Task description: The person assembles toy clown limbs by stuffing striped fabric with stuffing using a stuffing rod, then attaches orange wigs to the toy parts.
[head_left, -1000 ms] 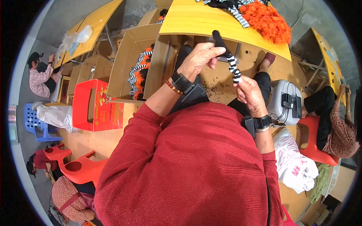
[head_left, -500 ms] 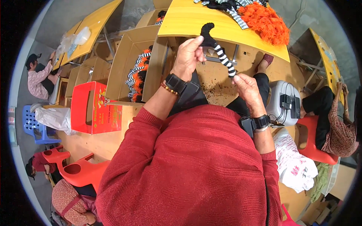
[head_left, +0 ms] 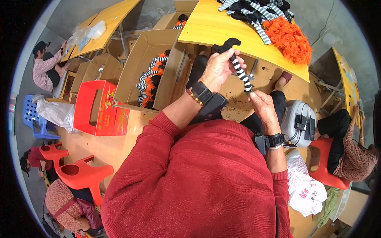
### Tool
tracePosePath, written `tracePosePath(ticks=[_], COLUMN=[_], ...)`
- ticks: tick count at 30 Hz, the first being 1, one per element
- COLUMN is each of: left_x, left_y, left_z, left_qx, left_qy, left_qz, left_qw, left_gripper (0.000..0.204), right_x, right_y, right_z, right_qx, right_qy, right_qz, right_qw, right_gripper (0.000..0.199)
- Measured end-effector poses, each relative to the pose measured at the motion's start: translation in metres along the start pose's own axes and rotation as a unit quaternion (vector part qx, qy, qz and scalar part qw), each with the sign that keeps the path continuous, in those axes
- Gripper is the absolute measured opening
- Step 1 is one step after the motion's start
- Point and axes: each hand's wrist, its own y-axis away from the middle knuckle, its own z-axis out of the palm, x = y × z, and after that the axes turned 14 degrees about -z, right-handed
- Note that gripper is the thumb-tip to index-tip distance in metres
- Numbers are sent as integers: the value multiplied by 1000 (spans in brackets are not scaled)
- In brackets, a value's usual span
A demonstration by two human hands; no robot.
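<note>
A stuffed doll leg point(head_left: 240, 72), striped black and white with a curled black shoe, is stretched slantwise between my hands, above my lap and close to the table's front edge. Its shoe end is gripped by my left hand point(head_left: 217, 70), thumb and fingers closed around the ankle. Down at the narrow striped end, my right hand point(head_left: 263, 107) pinches the tip between thumb and fingers. On the yellow table point(head_left: 214, 23) beyond lie a heap of grey-and-black striped and black pieces point(head_left: 254, 12) and a pile of orange fluffy trim point(head_left: 287, 39).
Left of my arm stands an open carton point(head_left: 133, 63) with several striped legs trimmed in orange inside. A red box point(head_left: 113, 119), red stools point(head_left: 89, 176) and a blue chair point(head_left: 33, 115) are farther left. A grey case point(head_left: 295, 121) with cables sits at my right. Other people work nearby.
My left hand has shifted right and slightly down along with the shoe end, onto the ankle. The leg hangs steeper, and the right hand has dropped a little. The view has turned slightly.
</note>
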Motion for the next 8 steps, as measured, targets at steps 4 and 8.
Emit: tracePosePath(ticks=[4, 8], left_x=[26, 52], left_y=[-2, -1], left_z=[-29, -80], left_qx=[57, 90], left_qy=[97, 97], left_qz=[12, 69], left_qw=[994, 989], left_gripper=[24, 26], right_x=[4, 28], right_y=[4, 6], right_z=[-19, -45], right_qx=[-70, -16], right_qy=[126, 187], right_qz=[-20, 27], right_qw=[989, 982], right_gripper=[25, 22])
